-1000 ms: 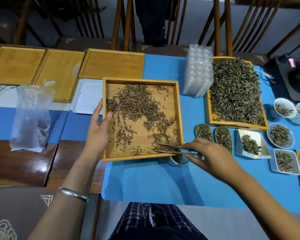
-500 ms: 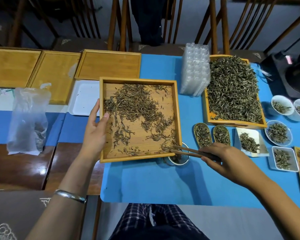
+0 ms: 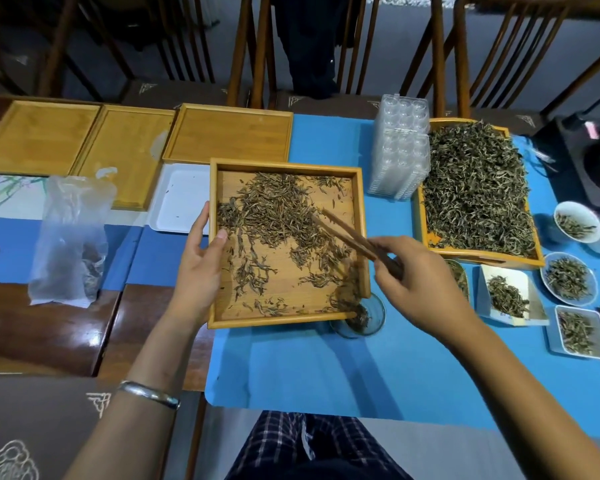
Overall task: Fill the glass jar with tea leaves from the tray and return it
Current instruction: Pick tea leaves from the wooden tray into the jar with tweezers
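A: A long worktop (image 3: 309,375) under a blue mat, wooden chairs behind it. Where does the work stand?

B: In the filling step, I judge. The left hand (image 3: 198,265) grips the left rim of the tray (image 3: 284,164), thumb over the edge. The right hand (image 3: 416,282) is clenched round a pair of chopsticks (image 3: 347,233), whose tips reach up and left from that grip into the heap of tea leaves (image 3: 278,213).

A: And the glass jar (image 3: 361,317)?

B: Just below and left of the right grip, under the tray's near right corner, with some leaves already inside. How full it is, I cannot tell.

A: What does the next move call for?

B: Probably drawing leaves from the heap back toward that corner, so they drop over the jar's mouth and not onto the mat. The left grip should keep the tray steady meanwhile. Returning the jar is not yet begun.
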`<state>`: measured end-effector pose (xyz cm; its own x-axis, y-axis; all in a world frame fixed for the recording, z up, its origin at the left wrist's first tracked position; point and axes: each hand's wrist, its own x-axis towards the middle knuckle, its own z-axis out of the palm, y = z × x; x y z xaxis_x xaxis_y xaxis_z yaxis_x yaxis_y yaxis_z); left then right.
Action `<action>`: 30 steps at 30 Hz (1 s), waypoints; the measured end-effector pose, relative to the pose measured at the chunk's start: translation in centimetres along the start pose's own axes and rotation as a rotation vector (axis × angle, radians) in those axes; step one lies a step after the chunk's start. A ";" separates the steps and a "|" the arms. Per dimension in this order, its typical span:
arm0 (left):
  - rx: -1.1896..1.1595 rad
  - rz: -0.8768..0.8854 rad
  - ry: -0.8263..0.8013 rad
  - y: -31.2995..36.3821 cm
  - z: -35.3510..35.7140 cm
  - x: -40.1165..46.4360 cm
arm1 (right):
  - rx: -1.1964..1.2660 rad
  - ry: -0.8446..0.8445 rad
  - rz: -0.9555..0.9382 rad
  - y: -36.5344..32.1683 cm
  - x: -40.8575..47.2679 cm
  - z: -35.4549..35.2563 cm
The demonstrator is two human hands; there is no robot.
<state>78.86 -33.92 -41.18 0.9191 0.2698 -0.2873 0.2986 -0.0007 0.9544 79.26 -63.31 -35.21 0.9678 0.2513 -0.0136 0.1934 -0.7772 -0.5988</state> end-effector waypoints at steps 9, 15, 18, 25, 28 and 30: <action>0.075 -0.011 0.014 0.6 -0.1 -0.8 | 0.005 0.094 -0.071 -3.6 5.2 4.5; 0.055 -0.024 0.021 0.5 -0.1 -0.7 | -0.035 0.007 -0.067 -1.8 2.4 4.4; 0.056 -0.017 0.020 0.5 0.0 -0.6 | -0.048 -0.032 -0.047 -0.6 0.5 3.9; 0.013 -0.008 0.014 0.3 0.2 -0.2 | -0.068 -0.125 -0.038 1.5 -3.7 2.7; 0.036 0.002 0.024 0.1 0.2 -0.1 | -0.077 -0.148 -0.037 1.9 -5.2 2.2; 0.044 0.000 0.022 0.0 0.2 0.0 | -0.087 -0.162 -0.021 2.2 -6.0 1.9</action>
<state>78.96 -34.14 -41.18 0.9133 0.2906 -0.2854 0.3105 -0.0431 0.9496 73.55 -65.44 -38.01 0.9261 0.3522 -0.1352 0.2333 -0.8162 -0.5286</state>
